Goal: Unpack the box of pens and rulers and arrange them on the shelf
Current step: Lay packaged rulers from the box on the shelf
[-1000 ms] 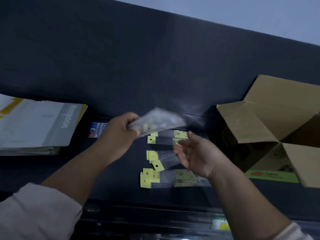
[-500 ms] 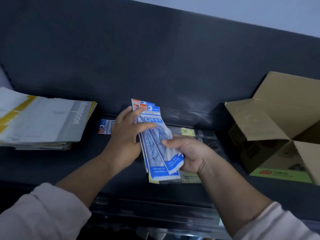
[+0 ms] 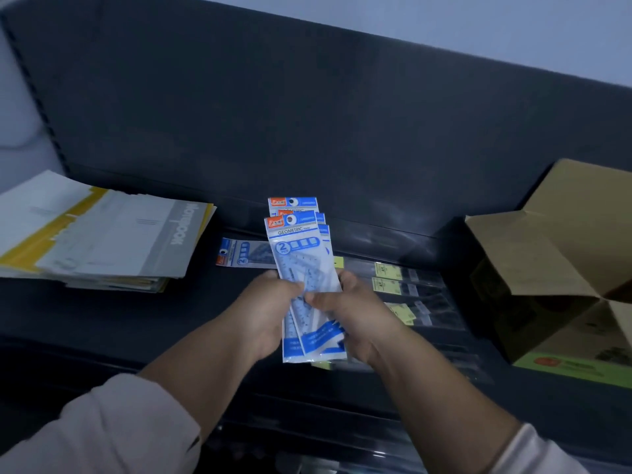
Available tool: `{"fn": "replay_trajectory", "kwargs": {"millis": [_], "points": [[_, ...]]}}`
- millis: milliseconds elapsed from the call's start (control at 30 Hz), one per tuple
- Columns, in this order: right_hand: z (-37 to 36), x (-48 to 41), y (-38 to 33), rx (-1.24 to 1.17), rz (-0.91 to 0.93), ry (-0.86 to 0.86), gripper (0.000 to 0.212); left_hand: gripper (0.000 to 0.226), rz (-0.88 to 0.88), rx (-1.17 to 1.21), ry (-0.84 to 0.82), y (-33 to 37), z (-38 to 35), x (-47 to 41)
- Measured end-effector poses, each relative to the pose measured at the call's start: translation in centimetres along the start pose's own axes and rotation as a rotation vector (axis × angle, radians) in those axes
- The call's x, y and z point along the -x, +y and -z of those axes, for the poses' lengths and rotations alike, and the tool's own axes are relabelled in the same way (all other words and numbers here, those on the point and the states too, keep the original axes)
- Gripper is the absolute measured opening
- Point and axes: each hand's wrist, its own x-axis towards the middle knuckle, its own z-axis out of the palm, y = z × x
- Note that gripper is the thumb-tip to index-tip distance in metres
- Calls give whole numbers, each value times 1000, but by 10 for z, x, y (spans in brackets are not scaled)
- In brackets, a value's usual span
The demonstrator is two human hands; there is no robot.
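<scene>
ruler packs (image 3: 301,265) upright, headers away

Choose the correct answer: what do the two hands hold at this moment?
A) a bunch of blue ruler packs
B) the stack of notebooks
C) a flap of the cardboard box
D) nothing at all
A: the left hand and the right hand both grip the lower part of the blue ruler packs, which are slightly fanned out.

stationery shop, dark display shelf (image 3: 102,319), stacked notebooks (image 3: 102,234), packaged rulers (image 3: 301,254), open carton (image 3: 547,268)
</scene>
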Motion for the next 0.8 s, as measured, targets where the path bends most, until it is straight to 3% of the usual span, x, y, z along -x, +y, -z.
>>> {"fn": "replay_trajectory", "kwargs": {"millis": [133, 233, 333, 533, 600, 733, 800], "points": [[-1, -3, 2, 29, -53, 46, 36, 31, -50, 256, 61, 4, 13, -4], [-8, -4, 10, -151, -237, -23, 22, 29, -81, 422, 93, 6, 18, -6], [-27, -10, 18, -308, -230, -23, 19, 21, -24, 399, 143, -2, 12, -10], [-17, -35, 9, -240, -151, 221, 24, 30, 94, -151, 142, -16, 19, -24], [-11, -46, 7, -153, -183, 218, 29, 12, 71, -391, 168, -14, 34, -26], [-16, -72, 7, -9, -195, 190, 26, 19, -270, -1028, 445, -16, 62, -32], [-23, -86, 6, 60, -160, 180, 22, 15, -464, -1191, 530, -19, 70, -35]]}}
